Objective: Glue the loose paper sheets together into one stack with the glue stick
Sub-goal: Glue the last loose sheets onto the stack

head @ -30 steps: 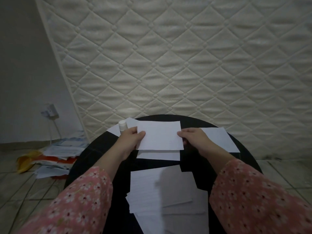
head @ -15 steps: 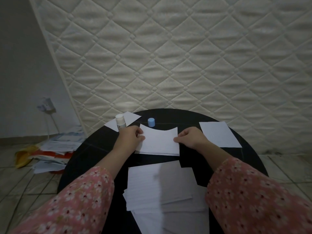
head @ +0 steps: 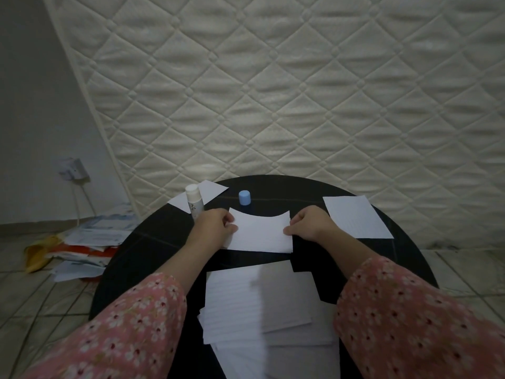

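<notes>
A small white paper sheet (head: 261, 233) lies on top of another sheet in the middle of the round black table (head: 153, 242), its far edge bowed upward. My left hand (head: 216, 227) pinches its left edge and my right hand (head: 308, 224) pinches its right edge. The white glue stick (head: 194, 202) stands uncapped just beyond my left hand. Its blue cap (head: 244, 197) stands apart, behind the sheet. A loose pile of lined sheets (head: 254, 310) lies near me between my forearms.
One sheet (head: 356, 220) lies at the table's right, another (head: 207, 191) at the far left under the glue stick. A quilted white mattress (head: 273, 91) leans behind the table. Scattered papers (head: 90, 242) lie on the tiled floor at left, below a wall socket (head: 72, 168).
Both hands have lowered the sheet from the air onto the sheet beneath it. The blue cap, hidden a second ago, now shows behind it.
</notes>
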